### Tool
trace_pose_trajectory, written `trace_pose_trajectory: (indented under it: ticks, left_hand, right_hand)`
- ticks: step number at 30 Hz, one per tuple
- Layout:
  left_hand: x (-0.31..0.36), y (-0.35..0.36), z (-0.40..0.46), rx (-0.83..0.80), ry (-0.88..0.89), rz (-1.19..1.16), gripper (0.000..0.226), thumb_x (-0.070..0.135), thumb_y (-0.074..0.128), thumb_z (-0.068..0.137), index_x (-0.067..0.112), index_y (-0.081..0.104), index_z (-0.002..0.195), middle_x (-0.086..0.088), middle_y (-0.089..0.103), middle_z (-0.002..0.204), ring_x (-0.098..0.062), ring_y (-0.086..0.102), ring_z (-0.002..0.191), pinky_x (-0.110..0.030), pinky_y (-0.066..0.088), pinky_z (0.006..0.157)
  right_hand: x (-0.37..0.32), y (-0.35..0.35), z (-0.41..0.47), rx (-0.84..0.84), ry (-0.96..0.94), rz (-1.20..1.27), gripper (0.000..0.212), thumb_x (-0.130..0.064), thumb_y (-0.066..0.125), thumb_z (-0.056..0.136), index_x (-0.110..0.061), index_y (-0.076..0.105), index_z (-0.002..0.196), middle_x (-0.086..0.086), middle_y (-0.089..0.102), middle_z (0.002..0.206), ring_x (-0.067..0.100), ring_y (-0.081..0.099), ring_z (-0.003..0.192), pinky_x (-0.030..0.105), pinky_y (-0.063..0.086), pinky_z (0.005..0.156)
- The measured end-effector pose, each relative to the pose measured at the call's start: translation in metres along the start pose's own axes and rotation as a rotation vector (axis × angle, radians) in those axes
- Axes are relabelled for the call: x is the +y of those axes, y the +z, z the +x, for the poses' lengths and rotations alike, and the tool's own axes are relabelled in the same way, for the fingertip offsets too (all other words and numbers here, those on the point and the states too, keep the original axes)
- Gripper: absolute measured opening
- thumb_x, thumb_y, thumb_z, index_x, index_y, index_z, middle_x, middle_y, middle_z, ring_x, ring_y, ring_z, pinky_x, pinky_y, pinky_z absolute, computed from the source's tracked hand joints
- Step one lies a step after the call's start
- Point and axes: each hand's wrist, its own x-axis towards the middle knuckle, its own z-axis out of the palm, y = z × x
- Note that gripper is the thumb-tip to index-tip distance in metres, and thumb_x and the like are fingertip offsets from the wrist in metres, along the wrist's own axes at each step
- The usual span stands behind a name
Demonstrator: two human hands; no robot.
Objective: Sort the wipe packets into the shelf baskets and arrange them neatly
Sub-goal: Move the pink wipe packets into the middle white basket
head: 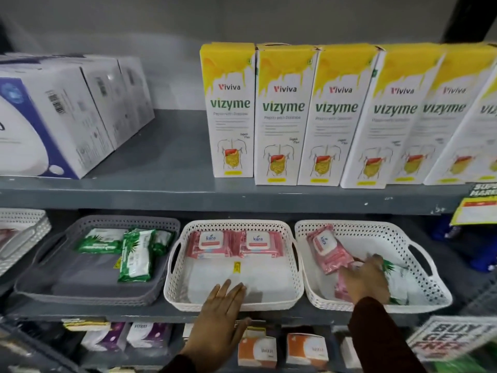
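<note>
Three baskets stand on the middle shelf. The grey basket (37, 289) on the left holds green wipe packets (135, 255). Two pink Kara packets (211, 244) lie side by side at the back of the middle white basket (234, 305). The right white basket (419, 265) holds a pink packet (326, 249) lying askew, another pink packet under my right hand and a white-green packet (398, 275). My left hand (223, 316) rests flat on the middle basket's front rim, fingers apart. My right hand (367, 278) reaches into the right basket, lying on the packets; its grip is unclear.
Yellow-white Vizyme cartons (282, 114) and white boxes (53, 114) fill the shelf above. Another white basket (24, 227) sits at far left. Small product boxes (306, 348) line the shelf below. Promo signs (451, 340) hang at right.
</note>
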Motion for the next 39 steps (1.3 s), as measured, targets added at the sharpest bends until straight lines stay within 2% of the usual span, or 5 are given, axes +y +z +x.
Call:
trace_pose_trajectory:
  ticks: [6,10,21,29,39]
  left_hand:
    - [-0.002,0.002,-0.003,-0.087,0.016,0.061,0.074,0.061,0.028,0.100,0.013,0.012,0.154,-0.001,0.012,0.162,-0.024,0.001,0.148,-0.042,0.007,0.115]
    - [0.001,0.000,-0.002,-0.111,0.005,0.087,0.080,0.066,0.029,0.097,0.010,0.020,0.152,-0.005,0.023,0.159,-0.029,0.015,0.146,-0.045,0.013,0.112]
    - [-0.003,0.004,-0.003,-0.175,-0.008,0.116,0.093,0.068,0.042,0.084,0.014,0.013,0.153,-0.004,0.023,0.159,-0.028,0.021,0.144,-0.055,0.015,0.114]
    - [-0.005,0.009,-0.002,-0.133,-0.008,0.099,0.093,0.075,0.036,0.084,0.015,0.016,0.153,-0.002,0.022,0.159,-0.026,0.017,0.145,-0.053,0.012,0.119]
    - [-0.005,0.000,-0.003,-0.132,0.003,0.056,0.085,0.064,0.040,0.089,0.018,0.009,0.154,-0.001,0.015,0.161,-0.023,0.006,0.147,-0.046,0.004,0.119]
  right_hand:
    - [-0.007,-0.010,-0.021,0.253,-0.147,0.314,0.062,-0.031,0.085,0.073,-0.017,0.039,0.113,0.017,0.066,0.106,0.037,0.068,0.088,0.040,0.054,0.067]
    - [-0.039,0.001,-0.050,0.107,-0.396,0.452,0.054,-0.040,0.082,0.075,-0.029,0.048,0.116,-0.001,0.063,0.114,0.019,0.067,0.086,0.033,0.057,0.065]
    - [-0.076,0.106,-0.083,-0.312,-0.725,-0.195,0.036,-0.024,0.063,0.094,-0.023,0.060,0.130,0.010,0.062,0.131,0.029,0.056,0.126,0.038,0.055,0.096]
    - [-0.058,0.055,-0.031,0.087,-0.529,0.031,0.014,-0.015,0.066,0.088,-0.012,0.071,0.101,0.017,0.067,0.101,0.036,0.061,0.093,0.040,0.055,0.075]
    - [-0.039,0.053,0.010,-0.181,-0.161,-0.237,0.066,-0.040,0.071,0.083,-0.011,0.045,0.136,0.022,0.063,0.120,0.040,0.063,0.110,0.041,0.053,0.084]
